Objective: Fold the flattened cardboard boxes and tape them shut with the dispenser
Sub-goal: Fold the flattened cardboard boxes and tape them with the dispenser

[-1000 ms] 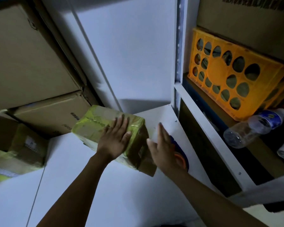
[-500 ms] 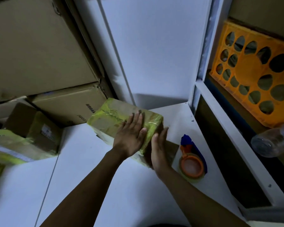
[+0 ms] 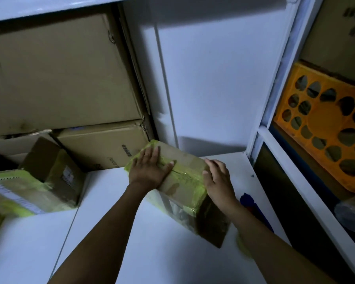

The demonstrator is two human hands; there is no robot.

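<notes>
Box on the table (dispenser just right of it); cartons behind-left, crate shelved at right

The white table is bare near the person, so a hand can slide in there. The taped box fills the middle, with the left hand and the right hand on it. There is a gap between it and the small boxes on the left. Big cardboard boxes block the back left, and the white wall blocks the back. A blue thing, maybe the tape dispenser, sits in the thin strip by the shelf frame.
</notes>
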